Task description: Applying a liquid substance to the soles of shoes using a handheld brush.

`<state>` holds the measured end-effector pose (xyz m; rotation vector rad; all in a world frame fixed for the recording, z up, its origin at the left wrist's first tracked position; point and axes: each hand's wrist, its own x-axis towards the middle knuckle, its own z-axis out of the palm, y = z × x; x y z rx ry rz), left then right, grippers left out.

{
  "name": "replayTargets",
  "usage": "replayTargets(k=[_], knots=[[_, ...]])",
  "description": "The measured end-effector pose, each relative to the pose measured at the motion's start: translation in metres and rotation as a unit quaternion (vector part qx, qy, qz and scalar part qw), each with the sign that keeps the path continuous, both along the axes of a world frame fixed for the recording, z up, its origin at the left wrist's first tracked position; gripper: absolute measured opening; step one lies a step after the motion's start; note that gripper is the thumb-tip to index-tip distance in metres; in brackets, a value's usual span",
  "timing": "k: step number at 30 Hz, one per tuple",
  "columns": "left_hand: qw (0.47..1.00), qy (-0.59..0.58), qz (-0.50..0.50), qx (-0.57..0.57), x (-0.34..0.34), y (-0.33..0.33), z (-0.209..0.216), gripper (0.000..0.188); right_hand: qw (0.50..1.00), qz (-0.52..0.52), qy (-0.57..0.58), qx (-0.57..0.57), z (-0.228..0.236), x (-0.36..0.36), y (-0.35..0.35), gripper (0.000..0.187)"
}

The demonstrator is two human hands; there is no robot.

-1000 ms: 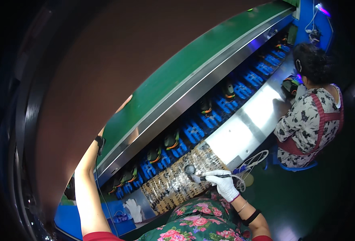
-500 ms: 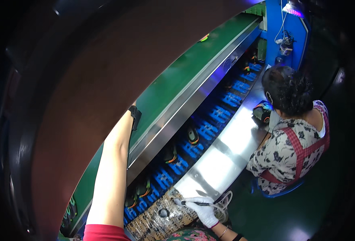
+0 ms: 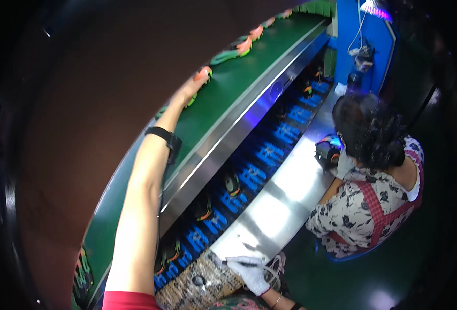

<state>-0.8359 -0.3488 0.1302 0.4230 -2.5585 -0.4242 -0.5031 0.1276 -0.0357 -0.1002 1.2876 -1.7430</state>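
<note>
While the bare left hand (image 3: pixel 189 90) lies stretched out over the green belt (image 3: pixel 249 80), one orange and green sole (image 3: pixel 206 73) sits right at its fingers, on the belt or just above it, so this piece does not appear to be off the belt yet. Further up, more soles (image 3: pixel 244 47) lie in a row, apparently untouched, and part of that row is hidden behind a large brown blur (image 3: pixel 99 129). Below the belt, several dark shoes (image 3: pixel 231 184) stand among blue holders (image 3: pixel 253 176); whether those are finished cannot be told, so how much of the whole job is behind and how much is left stays unclear. As for the hands, the left one seems to touch the sole, but its fingers are too small and partly covered to tell if they are closed around it. The right hand (image 3: pixel 253 276), in a white glove, is curled around a dark-handled tool (image 3: pixel 253 265), its tip near the edge of the taped cardboard (image 3: pixel 221 279), where a round dark object (image 3: pixel 198 281) rests. A pale cable (image 3: pixel 277 267) loops beside that glove. To the right, a co-worker (image 3: pixel 365 199) has a dark shoe (image 3: pixel 328 151) in hand above the metal ledge (image 3: pixel 262 217).
</note>
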Motion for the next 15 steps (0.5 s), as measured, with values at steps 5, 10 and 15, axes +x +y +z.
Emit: replayTargets(k=[5,10,15], knots=[[0.992,-0.122,0.006,-0.018,0.086,0.029,0.013,0.038,0.999,-0.025,0.033,-0.002,0.008,-0.011,-0.006,0.016],[0.992,-0.125,0.014,0.004,0.255,0.045,0.025,0.030,0.998,0.015,0.059,-0.014,0.018,-0.015,-0.015,0.017],[0.982,-0.159,0.102,-0.017,0.432,0.074,0.031,0.023,0.997,0.075,0.030,-0.004,0.021,0.010,-0.028,0.018]])
